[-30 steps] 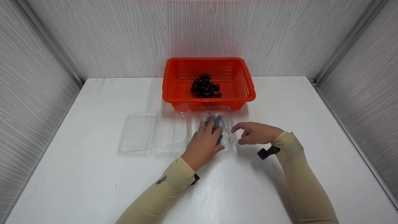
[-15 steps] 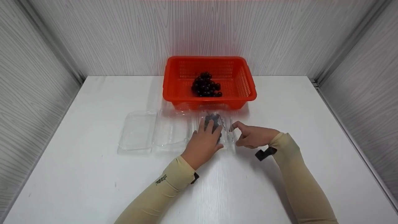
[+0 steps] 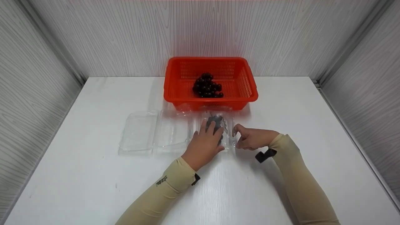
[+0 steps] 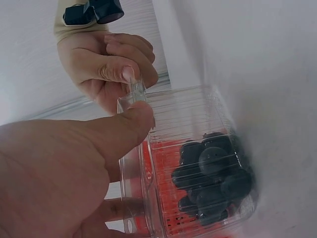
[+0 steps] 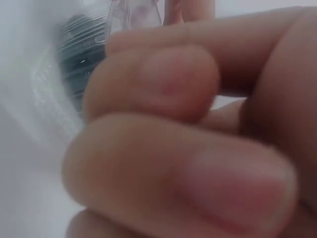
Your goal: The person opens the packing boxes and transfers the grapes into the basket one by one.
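Observation:
A clear plastic clamshell box (image 3: 229, 123) stands in front of the red basket, its lid down over dark grapes (image 4: 213, 183). My left hand (image 3: 201, 148) rests on the lid with its fingers spread, and its thumb lies along the rim in the left wrist view. At the box's right edge, my right hand (image 3: 256, 139) pinches the clear rim between thumb and curled fingers. Close up in the right wrist view, the fingers of that right hand (image 5: 173, 148) are curled and hide most of the edge.
Behind the box, the red basket (image 3: 209, 100) holds a bunch of dark grapes (image 3: 206, 86). To the left lies an open clear clamshell, its two halves (image 3: 139, 132) side by side. A white wood-grain wall (image 3: 125, 37) rises behind the table.
My right hand has shifted slightly left and down, and its thumb and fingers have closed together on the box's edge. My left hand has stayed on the lid.

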`<action>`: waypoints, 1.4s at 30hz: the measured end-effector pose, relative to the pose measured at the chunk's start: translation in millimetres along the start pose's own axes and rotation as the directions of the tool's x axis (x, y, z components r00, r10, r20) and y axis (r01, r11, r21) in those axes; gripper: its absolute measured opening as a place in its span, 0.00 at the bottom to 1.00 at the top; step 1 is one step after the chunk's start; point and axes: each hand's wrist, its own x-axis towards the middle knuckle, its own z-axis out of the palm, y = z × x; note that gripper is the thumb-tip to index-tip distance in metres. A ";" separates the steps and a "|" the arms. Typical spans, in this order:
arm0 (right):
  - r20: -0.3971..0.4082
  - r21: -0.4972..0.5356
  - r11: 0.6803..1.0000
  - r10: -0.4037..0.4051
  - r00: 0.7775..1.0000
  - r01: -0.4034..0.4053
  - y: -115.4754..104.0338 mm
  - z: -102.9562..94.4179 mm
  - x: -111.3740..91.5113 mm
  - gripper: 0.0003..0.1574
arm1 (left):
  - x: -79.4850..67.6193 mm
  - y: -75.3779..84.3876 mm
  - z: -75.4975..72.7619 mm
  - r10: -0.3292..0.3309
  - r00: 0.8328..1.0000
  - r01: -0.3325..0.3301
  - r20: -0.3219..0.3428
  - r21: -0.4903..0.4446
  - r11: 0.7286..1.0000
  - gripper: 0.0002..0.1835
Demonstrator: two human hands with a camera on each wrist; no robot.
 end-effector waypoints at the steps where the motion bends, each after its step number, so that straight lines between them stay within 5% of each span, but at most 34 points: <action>1: 0.000 -0.004 1.000 0.001 1.000 -0.001 -0.4 0.2 0.2 0.19 | -0.3 -0.2 0.1 0.002 1.000 -0.002 -0.002 0.001 1.000 0.36; 42: -0.064 -0.062 0.998 0.019 0.998 -0.023 -5.4 0.0 0.5 0.17 | 0.1 -0.4 -1.7 -0.015 1.000 0.015 0.025 -0.028 0.999 0.38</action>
